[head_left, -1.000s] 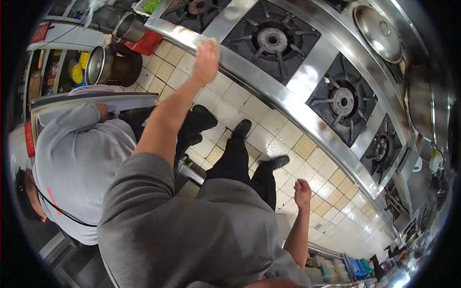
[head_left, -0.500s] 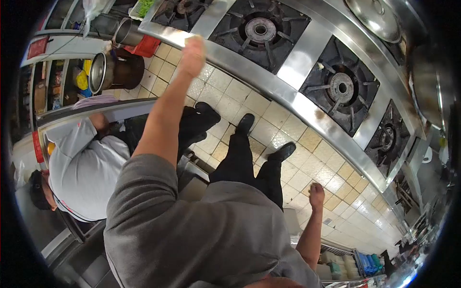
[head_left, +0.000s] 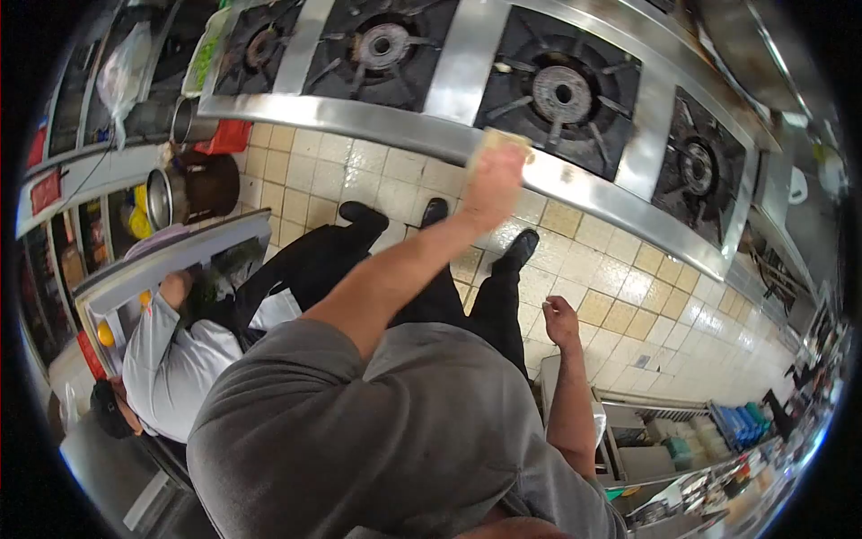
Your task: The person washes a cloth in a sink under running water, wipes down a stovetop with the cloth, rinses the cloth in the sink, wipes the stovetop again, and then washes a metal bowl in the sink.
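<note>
My left hand (head_left: 496, 184) reaches across in front of my body to the front edge of the steel stove (head_left: 359, 115). It is closed on a pale yellow cloth (head_left: 488, 148), pressed on or just over the stove's metal rim; blur hides the exact contact. My right hand (head_left: 561, 321) hangs beside my right leg above the floor, fingers curled. A small pale spot shows at its fingertips, but I cannot make out whether it is an object. Nearest the cloth is a burner (head_left: 563, 93) with a black grate.
To the left, a co-worker in a white top (head_left: 175, 364) leans into an open drawer or chest (head_left: 171, 260). A large pot (head_left: 160, 199) and a red crate (head_left: 224, 136) stand by the stove's left end. Shelving with containers (head_left: 669, 449) is at lower right. The tiled floor (head_left: 620, 269) looks wet.
My left hand with the cloth has moved right along the stove's front edge. The view has shifted, so the stove sits further left. My right hand stays low at my side.
</note>
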Available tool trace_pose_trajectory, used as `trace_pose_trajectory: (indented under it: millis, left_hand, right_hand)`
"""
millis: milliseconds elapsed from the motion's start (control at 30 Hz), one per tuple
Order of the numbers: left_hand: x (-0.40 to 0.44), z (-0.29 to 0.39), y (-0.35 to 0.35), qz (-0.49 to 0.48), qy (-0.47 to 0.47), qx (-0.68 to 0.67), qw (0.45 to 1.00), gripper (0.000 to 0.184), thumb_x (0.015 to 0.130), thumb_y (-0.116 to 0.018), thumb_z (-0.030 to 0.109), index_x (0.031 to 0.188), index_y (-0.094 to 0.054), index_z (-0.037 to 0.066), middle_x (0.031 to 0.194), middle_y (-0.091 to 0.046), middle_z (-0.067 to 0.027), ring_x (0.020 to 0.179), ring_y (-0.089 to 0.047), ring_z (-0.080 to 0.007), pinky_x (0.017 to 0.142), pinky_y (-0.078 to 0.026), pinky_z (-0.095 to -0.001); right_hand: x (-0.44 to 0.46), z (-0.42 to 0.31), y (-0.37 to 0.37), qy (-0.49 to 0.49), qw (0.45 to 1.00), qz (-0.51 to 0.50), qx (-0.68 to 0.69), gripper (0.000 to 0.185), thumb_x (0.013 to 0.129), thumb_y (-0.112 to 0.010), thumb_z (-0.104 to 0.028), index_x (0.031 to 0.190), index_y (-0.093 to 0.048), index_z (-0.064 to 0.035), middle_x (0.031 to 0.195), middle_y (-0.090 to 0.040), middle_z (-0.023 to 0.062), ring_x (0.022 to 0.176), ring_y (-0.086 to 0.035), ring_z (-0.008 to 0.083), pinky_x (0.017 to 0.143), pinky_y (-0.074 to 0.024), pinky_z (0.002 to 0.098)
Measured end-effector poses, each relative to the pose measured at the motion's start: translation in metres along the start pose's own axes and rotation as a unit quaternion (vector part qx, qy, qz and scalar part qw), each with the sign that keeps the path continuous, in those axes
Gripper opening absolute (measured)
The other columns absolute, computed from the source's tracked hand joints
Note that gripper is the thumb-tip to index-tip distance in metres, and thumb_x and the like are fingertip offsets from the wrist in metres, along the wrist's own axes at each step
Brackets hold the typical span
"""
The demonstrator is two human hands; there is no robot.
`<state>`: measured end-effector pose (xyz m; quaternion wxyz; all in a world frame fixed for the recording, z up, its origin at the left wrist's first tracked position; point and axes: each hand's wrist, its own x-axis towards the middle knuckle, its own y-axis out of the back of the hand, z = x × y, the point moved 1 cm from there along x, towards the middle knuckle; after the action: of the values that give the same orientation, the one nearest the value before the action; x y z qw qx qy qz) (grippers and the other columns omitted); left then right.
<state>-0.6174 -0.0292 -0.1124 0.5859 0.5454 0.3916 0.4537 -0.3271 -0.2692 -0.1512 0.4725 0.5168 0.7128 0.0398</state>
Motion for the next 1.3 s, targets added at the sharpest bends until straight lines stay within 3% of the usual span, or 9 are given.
trace_pose_trajectory:
  millis: [167, 333, 433, 533, 633, 833, 1100, 1200, 1300]
  left_hand:
    - [0.049, 0.171, -0.005, -0.01, -0.161, -0.033, 0.986, 0.058, 0.097, -0.036, 0.016, 0.152, -0.034, -0.002, 0.158, -0.035, -0.0166, 0.151, -0.026, -0.0271, 0.123, -0.015, -0.0499]
    - [0.076, 0.283, -0.024, -0.063, -0.191, -0.083, 0.976, 0.064, 0.095, -0.031, 0.009, 0.157, -0.023, -0.003, 0.167, -0.018, -0.0144, 0.156, -0.012, -0.0239, 0.126, -0.004, -0.0494]
    - [0.076, 0.291, -0.007, -0.039, -0.179, -0.135, 0.974, 0.062, 0.095, -0.034, 0.006, 0.156, -0.026, 0.001, 0.165, -0.021, -0.0183, 0.155, -0.018, -0.0281, 0.126, -0.01, -0.0484]
    - [0.062, 0.246, -0.038, 0.107, -0.157, -0.199, 0.962, 0.052, 0.094, -0.048, 0.011, 0.144, -0.046, -0.001, 0.15, -0.045, -0.0242, 0.143, -0.038, -0.0396, 0.122, -0.024, -0.0517]
    - [0.041, 0.203, -0.007, 0.019, -0.1, 0.019, 0.995, 0.061, 0.085, -0.055, 0.014, 0.142, -0.047, -0.005, 0.151, -0.041, -0.0279, 0.146, -0.031, -0.0429, 0.124, -0.016, -0.0529]
    - [0.055, 0.264, -0.015, 0.082, -0.114, -0.064, 0.988, 0.064, 0.078, -0.058, 0.0, 0.141, -0.049, -0.001, 0.147, -0.044, -0.0256, 0.144, -0.033, -0.0414, 0.121, -0.021, -0.0534]
    - [0.094, 0.443, -0.036, 0.074, -0.152, -0.188, 0.968, 0.054, 0.079, -0.051, -0.006, 0.132, -0.058, 0.0, 0.138, -0.057, -0.0206, 0.138, -0.046, -0.0364, 0.118, -0.028, -0.0509]
    - [0.12, 0.513, -0.027, 0.04, -0.187, -0.225, 0.956, 0.052, 0.079, -0.049, -0.008, 0.129, -0.061, 0.002, 0.136, -0.059, -0.0198, 0.136, -0.048, -0.0359, 0.117, -0.029, -0.0494]
    - [0.155, 0.587, -0.028, 0.039, -0.174, -0.299, 0.937, 0.055, 0.075, -0.047, -0.013, 0.124, -0.064, 0.004, 0.123, -0.066, -0.0186, 0.119, -0.06, -0.0359, 0.106, -0.043, -0.044]
  right_hand:
    - [-0.027, 0.002, 0.029, -0.077, 0.986, 0.055, 0.137, 0.031, 0.098, -0.062, -0.024, 0.118, -0.065, -0.0009, 0.092, -0.073, 0.011, 0.081, -0.067, 0.0174, 0.072, -0.0538, 0.0319]
    - [-0.103, 0.151, 0.005, -0.127, 0.963, 0.189, 0.143, 0.03, 0.099, -0.061, -0.024, 0.116, -0.065, 0.0006, 0.082, -0.07, 0.0081, 0.079, -0.07, 0.0176, 0.066, -0.0543, 0.0314]
    - [-0.167, 0.226, -0.026, -0.254, 0.907, 0.202, 0.269, 0.028, 0.098, -0.061, -0.024, 0.11, -0.065, 0.001, 0.08, -0.07, 0.0084, 0.071, -0.069, 0.0169, 0.058, -0.0533, 0.0316]
    - [-0.247, 0.299, -0.062, -0.324, 0.881, 0.118, 0.323, 0.03, 0.099, -0.057, -0.028, 0.104, -0.064, 0.0001, 0.073, -0.065, 0.01, 0.057, -0.064, 0.0229, 0.046, -0.0507, 0.0353]
    - [-0.306, 0.317, -0.09, -0.57, 0.654, 0.159, 0.472, 0.017, 0.096, -0.054, -0.016, 0.107, -0.067, -0.0102, 0.082, -0.07, 0.0067, 0.059, -0.064, 0.0215, 0.045, -0.0473, 0.0335]
    - [-0.324, 0.362, 0.0, -0.467, 0.736, 0.09, 0.482, 0.026, 0.097, -0.056, -0.016, 0.121, -0.065, -0.0092, 0.084, -0.069, 0.0075, 0.068, -0.067, 0.0212, 0.061, -0.0562, 0.0313]
    - [-0.163, 0.387, 0.295, -0.142, 0.888, 0.338, 0.277, 0.033, 0.094, -0.064, -0.023, 0.116, -0.066, 0.0008, 0.094, -0.072, 0.017, 0.081, -0.07, 0.0244, 0.075, -0.0561, 0.0346]
    - [-0.169, 0.428, 0.364, -0.156, 0.885, 0.355, 0.258, 0.032, 0.097, -0.062, -0.023, 0.116, -0.065, 0.0029, 0.088, -0.071, 0.0107, 0.072, -0.067, 0.017, 0.07, -0.055, 0.0324]
    - [-0.204, 0.491, 0.398, -0.21, 0.863, 0.354, 0.294, 0.031, 0.095, -0.063, -0.024, 0.114, -0.067, 0.0007, 0.094, -0.073, 0.0158, 0.088, -0.072, 0.0226, 0.077, -0.0573, 0.0339]
